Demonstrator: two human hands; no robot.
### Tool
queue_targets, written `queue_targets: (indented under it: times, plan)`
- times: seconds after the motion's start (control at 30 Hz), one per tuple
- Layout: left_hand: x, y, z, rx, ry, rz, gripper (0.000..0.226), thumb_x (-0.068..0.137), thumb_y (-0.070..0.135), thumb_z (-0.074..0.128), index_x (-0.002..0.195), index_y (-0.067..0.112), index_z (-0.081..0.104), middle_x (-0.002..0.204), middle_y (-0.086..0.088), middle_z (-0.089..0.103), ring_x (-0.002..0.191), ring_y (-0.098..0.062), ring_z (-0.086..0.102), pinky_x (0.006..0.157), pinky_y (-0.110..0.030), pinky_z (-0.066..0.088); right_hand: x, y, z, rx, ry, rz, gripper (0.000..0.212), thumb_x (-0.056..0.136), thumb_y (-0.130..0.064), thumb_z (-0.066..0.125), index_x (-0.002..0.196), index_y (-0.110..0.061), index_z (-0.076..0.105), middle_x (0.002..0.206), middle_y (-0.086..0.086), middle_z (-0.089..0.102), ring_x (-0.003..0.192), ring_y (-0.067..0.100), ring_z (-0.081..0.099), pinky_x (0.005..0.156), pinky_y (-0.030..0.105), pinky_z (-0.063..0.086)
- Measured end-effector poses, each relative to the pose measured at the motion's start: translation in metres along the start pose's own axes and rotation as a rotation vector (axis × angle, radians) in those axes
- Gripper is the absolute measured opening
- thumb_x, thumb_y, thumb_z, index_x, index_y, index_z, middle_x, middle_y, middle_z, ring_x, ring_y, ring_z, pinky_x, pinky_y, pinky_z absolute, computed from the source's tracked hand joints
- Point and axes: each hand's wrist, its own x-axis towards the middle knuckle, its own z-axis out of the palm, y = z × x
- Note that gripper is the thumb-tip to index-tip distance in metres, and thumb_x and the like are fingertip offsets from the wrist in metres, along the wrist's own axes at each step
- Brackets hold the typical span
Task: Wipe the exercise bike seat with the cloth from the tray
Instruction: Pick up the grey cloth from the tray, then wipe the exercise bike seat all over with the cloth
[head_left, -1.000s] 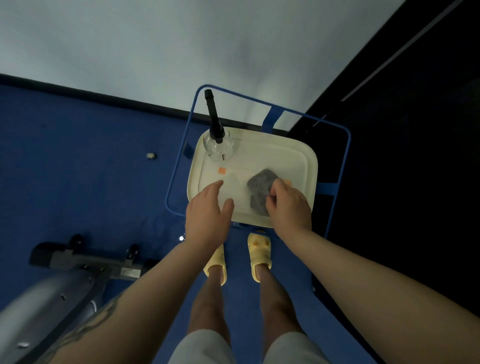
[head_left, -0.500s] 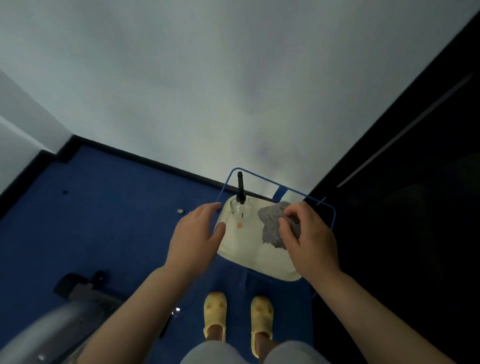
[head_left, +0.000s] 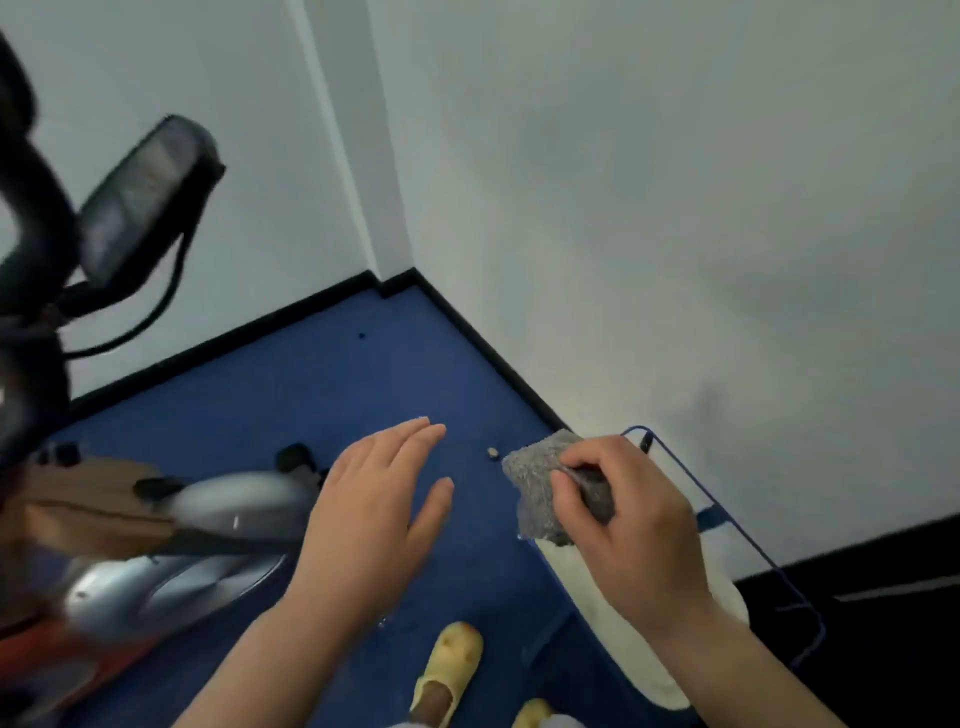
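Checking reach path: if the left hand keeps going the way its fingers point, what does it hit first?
The left hand is open, fingers aimed up-right over blue carpet. Nothing shows in that line before the white wall and its dark baseboard; depth is unclear.

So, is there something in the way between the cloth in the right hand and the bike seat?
Nothing visible blocks it. The right hand holds the grey cloth in the air above the tray. The open left hand hovers between it and the blurred exercise bike. No seat can be made out here.
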Motion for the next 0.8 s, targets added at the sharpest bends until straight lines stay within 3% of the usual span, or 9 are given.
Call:
queue_targets:
  times: [0.03,0.1,0.17,0.27,0.4,0.53,0.7,0.8]
  plan:
    - [-0.003,-0.001,0.003,0.008,0.006,-0.015,0.047,0.089,0.037,0.05,0.135,0.024,0.046,0.142,0.008,0.045,0.129,-0.014,0.04,0.108,-0.029,0.025,0.002,-0.001,0.0,0.005,-0.013,-0.02,0.01,0.09,-0.028,0.053,0.093,-0.019,0.057,0.085,-0.008,0.061,0.076,0.006,0.056,0.065,0.019,0.047]
    - [-0.056,-0.035,-0.018,0.034,0.063,-0.232,0.048,0.09,0.038,0.049,0.136,0.025,0.044,0.143,0.01,0.043,0.13,-0.012,0.039,0.108,-0.029,0.025,0.004,-0.035,0.043,0.13,-0.149,-0.152,0.01,0.09,-0.028,0.053,0.093,-0.019,0.056,0.086,-0.007,0.061,0.077,0.006,0.056,0.067,0.016,0.046]
    - [-0.065,-0.04,-0.016,0.037,0.054,-0.232,0.048,0.09,0.04,0.046,0.137,0.027,0.042,0.143,0.012,0.041,0.13,-0.011,0.038,0.108,-0.027,0.024,0.008,-0.039,0.046,0.124,-0.167,-0.141,0.011,0.09,-0.028,0.053,0.093,-0.018,0.057,0.086,-0.008,0.062,0.077,0.007,0.057,0.067,0.019,0.047]
    - [-0.112,-0.064,-0.037,0.065,0.12,-0.406,0.05,0.09,0.042,0.045,0.138,0.028,0.041,0.144,0.013,0.04,0.132,-0.009,0.036,0.109,-0.024,0.019,0.004,-0.078,0.078,0.212,-0.269,-0.252,0.009,0.09,-0.027,0.054,0.091,-0.018,0.058,0.085,-0.011,0.06,0.075,0.007,0.057,0.063,0.025,0.049]
    - [-0.176,-0.099,-0.061,0.073,0.224,-0.572,0.05,0.089,0.042,0.046,0.137,0.028,0.042,0.143,0.014,0.041,0.132,-0.009,0.036,0.11,-0.028,0.023,-0.01,-0.14,0.112,0.281,-0.401,-0.393,0.003,0.089,-0.02,0.061,0.09,-0.019,0.058,0.082,-0.012,0.059,0.072,0.006,0.057,0.059,0.026,0.05]
    - [-0.237,-0.135,-0.086,0.076,0.323,-0.696,0.05,0.089,0.044,0.045,0.137,0.028,0.043,0.141,0.014,0.043,0.13,-0.008,0.037,0.108,-0.023,0.019,-0.031,-0.204,0.152,0.326,-0.483,-0.491,0.007,0.088,-0.019,0.064,0.091,-0.022,0.059,0.082,-0.015,0.058,0.071,0.005,0.057,0.057,0.025,0.05]
    - [-0.325,-0.191,-0.121,0.092,0.373,-0.817,0.051,0.088,0.047,0.041,0.136,0.031,0.043,0.141,0.015,0.042,0.13,-0.008,0.036,0.107,-0.023,0.019,-0.073,-0.299,0.207,0.382,-0.57,-0.56,0.009,0.088,-0.021,0.064,0.092,-0.025,0.057,0.083,-0.019,0.056,0.074,0.001,0.055,0.06,0.013,0.043]
    - [-0.372,-0.227,-0.144,0.118,0.398,-0.878,0.049,0.088,0.046,0.044,0.135,0.03,0.044,0.14,0.015,0.045,0.128,-0.009,0.039,0.105,-0.022,0.019,-0.101,-0.356,0.24,0.42,-0.593,-0.609,0.007,0.088,-0.023,0.063,0.092,-0.026,0.058,0.083,-0.018,0.057,0.076,0.002,0.055,0.061,0.014,0.044]
